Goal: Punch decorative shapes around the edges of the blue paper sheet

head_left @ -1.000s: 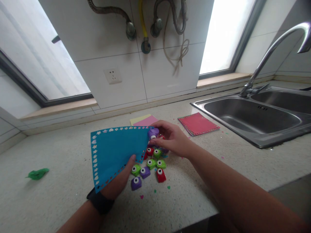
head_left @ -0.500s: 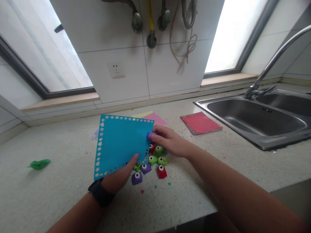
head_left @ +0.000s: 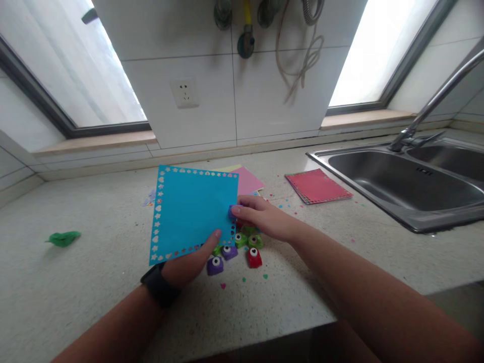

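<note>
A sheet of blue paper (head_left: 194, 212) is tilted up above the counter, with star and heart holes along its top, left and bottom edges and low on its right edge. My left hand (head_left: 194, 257) grips it at the bottom, thumb in front and the other fingers hidden behind. At the right edge my right hand (head_left: 264, 217) pinches a purple craft punch (head_left: 233, 212), which sits over the paper's border. Below lie several more punches: a red punch (head_left: 254, 257), a purple punch (head_left: 215, 265) and a green punch (head_left: 254, 241) among them.
Pink paper (head_left: 249, 180) lies behind the blue sheet. A stack of red punched sheets (head_left: 318, 185) rests near the steel sink (head_left: 397, 186). To the left is a crumpled green piece (head_left: 63, 238). Small paper cut-outs dot the counter (head_left: 94, 302).
The view has shifted slightly, so the scene sits a little higher. My right hand and the purple punch have moved a little down the sheet's right edge. Both hands keep their hold.
</note>
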Demonstrator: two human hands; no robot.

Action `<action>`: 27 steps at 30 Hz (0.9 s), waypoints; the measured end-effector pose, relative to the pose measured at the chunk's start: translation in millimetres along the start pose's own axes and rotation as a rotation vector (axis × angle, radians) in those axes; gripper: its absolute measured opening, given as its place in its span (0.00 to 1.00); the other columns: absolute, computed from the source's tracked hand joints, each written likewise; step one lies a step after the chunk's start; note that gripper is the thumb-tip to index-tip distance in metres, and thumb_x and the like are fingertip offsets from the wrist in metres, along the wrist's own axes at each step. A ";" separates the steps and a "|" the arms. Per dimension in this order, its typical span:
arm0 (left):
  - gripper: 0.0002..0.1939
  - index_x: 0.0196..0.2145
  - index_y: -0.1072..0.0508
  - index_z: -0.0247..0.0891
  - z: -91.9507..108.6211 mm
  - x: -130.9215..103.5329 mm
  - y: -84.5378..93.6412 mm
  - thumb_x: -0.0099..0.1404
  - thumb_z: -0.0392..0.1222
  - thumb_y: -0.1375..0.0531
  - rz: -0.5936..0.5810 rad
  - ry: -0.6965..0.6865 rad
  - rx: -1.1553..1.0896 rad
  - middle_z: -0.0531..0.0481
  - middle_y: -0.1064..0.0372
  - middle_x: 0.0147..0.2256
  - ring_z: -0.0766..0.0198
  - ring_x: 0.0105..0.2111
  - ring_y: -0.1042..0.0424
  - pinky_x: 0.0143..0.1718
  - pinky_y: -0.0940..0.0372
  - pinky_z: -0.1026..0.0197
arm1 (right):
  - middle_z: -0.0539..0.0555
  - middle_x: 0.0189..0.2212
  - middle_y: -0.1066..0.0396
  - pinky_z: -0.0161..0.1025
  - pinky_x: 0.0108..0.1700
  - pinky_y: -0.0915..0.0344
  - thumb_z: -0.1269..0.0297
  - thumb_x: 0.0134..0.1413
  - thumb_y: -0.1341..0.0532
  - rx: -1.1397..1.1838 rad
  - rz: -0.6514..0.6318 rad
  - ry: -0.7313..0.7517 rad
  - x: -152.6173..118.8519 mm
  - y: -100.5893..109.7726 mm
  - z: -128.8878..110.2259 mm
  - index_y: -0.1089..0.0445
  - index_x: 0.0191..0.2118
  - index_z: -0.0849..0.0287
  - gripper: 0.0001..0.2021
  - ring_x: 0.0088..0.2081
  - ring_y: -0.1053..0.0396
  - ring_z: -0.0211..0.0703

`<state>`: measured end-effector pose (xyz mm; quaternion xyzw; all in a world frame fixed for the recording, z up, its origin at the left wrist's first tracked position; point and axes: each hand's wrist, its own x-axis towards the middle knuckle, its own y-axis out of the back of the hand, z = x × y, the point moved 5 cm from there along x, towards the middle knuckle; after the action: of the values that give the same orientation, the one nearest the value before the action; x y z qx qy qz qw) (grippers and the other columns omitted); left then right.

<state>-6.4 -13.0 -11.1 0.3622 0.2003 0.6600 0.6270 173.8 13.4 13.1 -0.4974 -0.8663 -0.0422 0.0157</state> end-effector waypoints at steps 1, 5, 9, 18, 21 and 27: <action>0.32 0.59 0.30 0.44 0.5 -0.2 0.2 0.59 0.58 0.43 -0.003 -0.002 0.000 0.46 0.33 0.61 0.49 0.69 0.50 0.71 0.67 0.44 | 0.49 0.28 0.38 0.37 0.33 0.39 0.50 0.60 0.39 0.014 -0.012 -0.007 0.0 -1.2 -0.1 0.34 0.32 0.58 0.16 0.30 0.38 0.38; 0.31 0.58 0.29 0.43 0.1 -0.4 -0.6 0.60 0.59 0.44 -0.044 0.026 -0.011 0.44 0.34 0.62 0.46 0.68 0.48 0.71 0.65 0.41 | 0.49 0.28 0.37 0.36 0.33 0.40 0.51 0.60 0.39 0.025 -0.014 -0.028 -0.4 -2.7 -1.6 0.33 0.33 0.59 0.15 0.29 0.39 0.37; 0.31 0.59 0.30 0.45 0.3 0.6 0.0 0.62 0.59 0.44 -0.042 -0.002 -0.007 0.45 0.33 0.61 0.46 0.68 0.48 0.71 0.65 0.41 | 0.50 0.30 0.36 0.36 0.35 0.38 0.52 0.59 0.39 0.031 -0.023 -0.025 0.4 -4.7 -1.6 0.33 0.34 0.59 0.14 0.31 0.37 0.38; 0.33 0.61 0.31 0.42 -8.5 2.9 -5.2 0.64 0.61 0.45 -0.108 0.053 -0.083 0.42 0.34 0.62 0.45 0.65 0.42 0.69 0.55 0.38 | 0.50 0.31 0.34 0.35 0.35 0.38 0.53 0.61 0.40 0.047 -0.040 0.009 5.1 -6.4 7.9 0.31 0.36 0.59 0.13 0.31 0.36 0.37; 0.33 0.62 0.32 0.42 -7.9 3.2 -5.2 0.65 0.61 0.45 -0.098 0.023 -0.080 0.43 0.34 0.62 0.47 0.66 0.42 0.69 0.54 0.40 | 0.49 0.30 0.34 0.35 0.35 0.38 0.53 0.61 0.39 0.069 -0.042 0.017 5.2 -7.3 7.4 0.31 0.36 0.59 0.12 0.30 0.37 0.36; 0.31 0.63 0.33 0.45 -4.4 4.0 -3.8 0.64 0.58 0.44 -0.073 -0.028 -0.013 0.46 0.32 0.61 0.51 0.67 0.45 0.70 0.57 0.42 | 0.49 0.30 0.34 0.35 0.34 0.38 0.54 0.61 0.39 0.112 -0.043 0.009 5.4 -9.0 8.2 0.31 0.36 0.58 0.12 0.30 0.37 0.36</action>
<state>-6.8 -7.8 -15.8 0.3599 0.2006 0.6327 0.6557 163.4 14.3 4.9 -0.4770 -0.8777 0.0037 0.0467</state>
